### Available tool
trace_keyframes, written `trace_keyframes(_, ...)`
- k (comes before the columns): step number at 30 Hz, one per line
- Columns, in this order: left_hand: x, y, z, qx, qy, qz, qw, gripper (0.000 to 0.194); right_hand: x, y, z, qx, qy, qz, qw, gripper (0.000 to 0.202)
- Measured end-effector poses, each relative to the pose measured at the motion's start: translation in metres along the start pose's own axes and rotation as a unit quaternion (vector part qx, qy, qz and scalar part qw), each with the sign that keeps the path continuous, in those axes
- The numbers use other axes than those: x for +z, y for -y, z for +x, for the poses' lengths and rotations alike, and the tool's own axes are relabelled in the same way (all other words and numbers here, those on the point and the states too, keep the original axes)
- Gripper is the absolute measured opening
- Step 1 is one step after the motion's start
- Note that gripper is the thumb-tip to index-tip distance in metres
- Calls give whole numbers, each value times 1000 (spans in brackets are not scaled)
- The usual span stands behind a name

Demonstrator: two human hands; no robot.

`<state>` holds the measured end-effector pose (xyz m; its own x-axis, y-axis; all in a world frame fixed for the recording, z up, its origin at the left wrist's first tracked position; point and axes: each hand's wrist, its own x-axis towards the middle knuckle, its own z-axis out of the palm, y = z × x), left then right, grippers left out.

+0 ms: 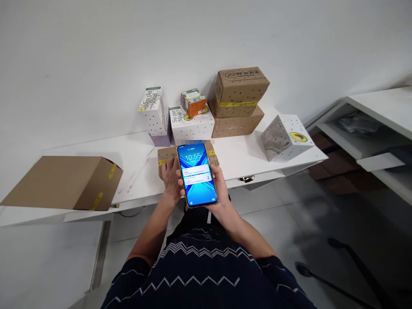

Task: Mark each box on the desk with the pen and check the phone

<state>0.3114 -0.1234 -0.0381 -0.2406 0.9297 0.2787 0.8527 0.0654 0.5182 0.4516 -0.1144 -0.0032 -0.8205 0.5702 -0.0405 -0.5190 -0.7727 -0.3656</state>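
Observation:
My right hand point(219, 189) is wrapped around a smartphone point(198, 178), its fingertips showing along the phone's left edge. The screen is lit blue, reads 10:55 and carries notification panels. Just left of the phone, my left hand point(171, 177) lies with fingers extended on a small brown cardboard box point(163, 155) with yellow tape. The phone is in front of much of that box and hides part of the left hand.
Behind stand white Su-per Meal boxes point(192, 130), a small orange box point(194, 107) and stacked brown cartons point(241, 92). A large brown carton point(48, 182) lies left on the white table point(138, 180); a white avocado box point(285, 137) is right. White shelving point(380, 103) stands further right.

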Motion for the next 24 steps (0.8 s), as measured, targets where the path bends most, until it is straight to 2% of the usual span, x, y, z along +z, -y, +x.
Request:
trace_keyframes(3,-2,-6,0,42,-30,100,994,34,-1,11,-11,-27,-11,-27,999,64)
trace_keyframes(6,-2,-7,1,92,-54,162,981,39,-10,27,-25,-115,-51,-71,989,62)
trace_keyframes(8,-5,-5,2,99,-39,166,980,44,-27,42,-34,-215,-119,-127,961,61)
trace_keyframes(9,-8,-4,4,100,-16,163,981,47,-38,50,-38,-266,-170,-170,933,61)
trace_keyframes(10,-13,-2,7,102,13,159,982,52,-52,59,-41,-309,-234,-224,894,60)
trace_keyframes(11,-19,-1,10,105,43,154,981,57,-67,68,-43,-339,-306,-288,842,59)
trace_keyframes(13,-34,4,19,112,92,148,978,67,-98,85,-45,-340,-444,-437,704,59)
trace_keyframes(14,-41,8,24,115,113,147,976,71,-114,92,-45,-310,-482,-514,638,59)
trace_keyframes(16,-55,16,35,117,166,143,969,78,-140,103,-42,-244,-509,-637,525,60)
trace_keyframes(18,-66,26,47,104,230,140,958,89,-159,107,-37,-181,-507,-727,426,62)
trace_keyframes(20,-73,34,56,89,284,137,945,100,-170,106,-29,-126,-503,-784,343,62)
trace_keyframes(21,-75,38,59,86,301,135,940,102,-173,104,-25,-104,-499,-802,311,61)
trace_keyframes(22,-77,40,60,89,313,133,936,103,-176,101,-21,-85,-495,-815,289,61)
trace_keyframes(24,-80,44,59,97,323,125,933,100,-179,97,-15,-59,-485,-831,267,60)
